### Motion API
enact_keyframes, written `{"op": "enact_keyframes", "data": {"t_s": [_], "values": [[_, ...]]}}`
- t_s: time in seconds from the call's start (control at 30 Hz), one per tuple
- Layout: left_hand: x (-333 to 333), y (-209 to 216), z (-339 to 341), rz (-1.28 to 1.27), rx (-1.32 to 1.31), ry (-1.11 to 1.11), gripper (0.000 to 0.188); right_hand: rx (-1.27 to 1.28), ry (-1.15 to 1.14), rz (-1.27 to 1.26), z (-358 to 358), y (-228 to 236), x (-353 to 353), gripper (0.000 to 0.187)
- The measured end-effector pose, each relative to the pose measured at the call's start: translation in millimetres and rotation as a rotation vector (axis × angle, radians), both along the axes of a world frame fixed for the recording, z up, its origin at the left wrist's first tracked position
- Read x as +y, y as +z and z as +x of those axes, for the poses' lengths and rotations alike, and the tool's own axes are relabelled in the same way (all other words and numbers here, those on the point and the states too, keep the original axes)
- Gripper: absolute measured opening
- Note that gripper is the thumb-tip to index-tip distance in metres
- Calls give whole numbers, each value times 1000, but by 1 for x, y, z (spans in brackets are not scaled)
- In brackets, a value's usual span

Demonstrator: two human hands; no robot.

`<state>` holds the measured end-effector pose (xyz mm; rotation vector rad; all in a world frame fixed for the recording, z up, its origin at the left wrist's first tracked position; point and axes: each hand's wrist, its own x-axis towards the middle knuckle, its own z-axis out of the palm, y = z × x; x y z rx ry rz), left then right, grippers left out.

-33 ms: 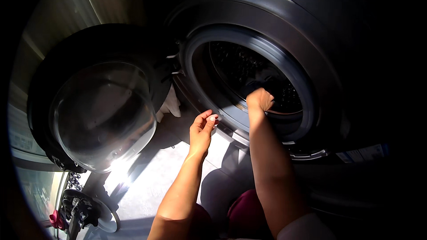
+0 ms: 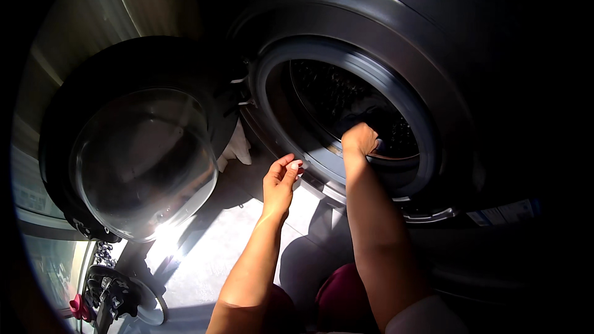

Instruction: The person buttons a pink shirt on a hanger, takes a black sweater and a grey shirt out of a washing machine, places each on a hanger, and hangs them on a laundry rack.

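We saw a dark piece of fabric (image 2: 371, 119) lying just inside the round opening of a dark grey metal front-loading washing machine (image 2: 433, 43), at the lower edge of its perforated steel drum (image 2: 334, 96), and the right hand (image 2: 360, 139) was reaching in through the opening to it. The right hand's fingers were curled into a fist that touched the cloth, but we could not tell for certain whether they had actually closed on it, since the fingertips faced away from us into the shadowed drum. The right forearm rose from the lower edge of the view and crossed the grey rubber seal ring (image 2: 322, 167) that lined the mouth of the machine. The left hand (image 2: 281, 179) was raised just outside the opening, near the lower left part of the seal ring, with its fingers (image 2: 296, 165) bent loosely together and the thumb close to them, holding nothing that we could make out. To the left, the machine's round door with a domed clear glass window (image 2: 142, 161) hung wide open on its hinge, and a pale cloth (image 2: 238, 148) showed between the door and the machine's front. Bright sunlight fell on the light tiled floor (image 2: 204, 260) beneath the arms. At the lower left corner lay a small dark object with red parts (image 2: 102, 297) beside a white disc, too small for us to identify.
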<state>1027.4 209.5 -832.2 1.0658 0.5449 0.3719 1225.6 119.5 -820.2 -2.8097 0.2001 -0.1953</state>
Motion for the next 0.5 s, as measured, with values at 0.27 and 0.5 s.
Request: {"op": "enact_keyframes", "data": {"t_s": [0.27,0.5], "values": [[-4,40,10,-831,-287,-257,79,-492,699,852,-176,44,-15,15],[-2,34,-18,-916,-354,-298,64,-215,1290,939,-228,95,-63,25]]}}
